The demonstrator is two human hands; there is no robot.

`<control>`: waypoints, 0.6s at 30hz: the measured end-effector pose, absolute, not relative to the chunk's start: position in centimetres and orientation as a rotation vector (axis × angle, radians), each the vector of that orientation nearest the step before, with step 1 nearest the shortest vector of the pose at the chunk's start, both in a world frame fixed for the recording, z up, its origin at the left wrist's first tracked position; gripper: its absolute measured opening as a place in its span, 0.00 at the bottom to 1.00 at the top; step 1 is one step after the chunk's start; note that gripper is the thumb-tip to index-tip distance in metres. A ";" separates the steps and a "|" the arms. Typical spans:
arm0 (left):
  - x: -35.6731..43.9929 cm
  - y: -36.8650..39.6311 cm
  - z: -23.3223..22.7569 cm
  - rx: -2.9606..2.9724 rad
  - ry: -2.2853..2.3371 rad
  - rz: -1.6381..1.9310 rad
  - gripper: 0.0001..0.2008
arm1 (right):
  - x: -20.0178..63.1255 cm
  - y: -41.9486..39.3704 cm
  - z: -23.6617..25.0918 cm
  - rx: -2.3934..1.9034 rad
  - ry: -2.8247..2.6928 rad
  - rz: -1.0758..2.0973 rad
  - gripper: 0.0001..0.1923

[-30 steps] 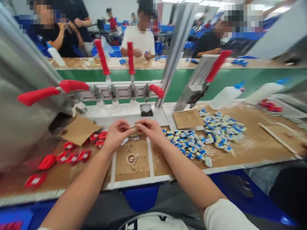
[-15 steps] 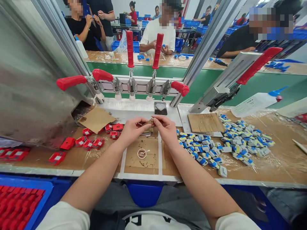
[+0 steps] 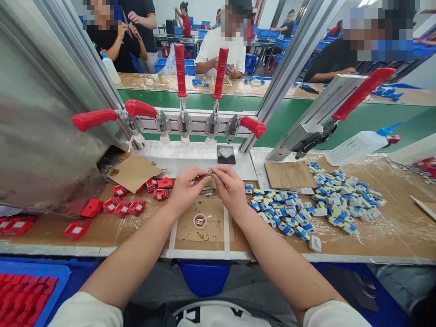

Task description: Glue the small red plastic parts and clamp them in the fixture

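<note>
While both hands meet above the middle of the bench, the left hand (image 3: 185, 188) and right hand (image 3: 231, 188) pinch one small brownish piece (image 3: 207, 176) between their fingertips; what it is cannot be told. Risk: the piece is tiny and gripped only at the tips, so a slip would likely drop it among the debris on the cardboard mat (image 3: 200, 225), near the small cup (image 3: 199, 220). Red parts (image 3: 136, 206) lie left, blue-and-white parts (image 3: 306, 209) right. Red-handled clamps (image 3: 180, 72) stand behind. Other people work at benches beyond.
</note>
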State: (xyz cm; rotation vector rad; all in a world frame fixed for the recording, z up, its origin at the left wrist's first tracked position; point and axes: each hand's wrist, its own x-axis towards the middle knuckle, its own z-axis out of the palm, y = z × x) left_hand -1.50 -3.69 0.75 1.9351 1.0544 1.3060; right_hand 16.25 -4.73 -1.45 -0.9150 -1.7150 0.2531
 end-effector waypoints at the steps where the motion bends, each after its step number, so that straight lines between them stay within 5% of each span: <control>1: -1.5 -3.7 0.8 1.962 1.026 1.304 0.07 | 16.2 -4.8 -1.4 -0.911 -1.699 0.297 0.15; 7: -1.7 -3.9 1.2 2.030 0.963 1.246 0.10 | 15.6 -5.5 -1.2 -0.912 -1.475 0.609 0.11; 18: -1.4 -4.1 0.9 1.707 1.154 1.320 0.11 | 16.1 -5.2 -0.8 -0.963 -1.704 0.330 0.15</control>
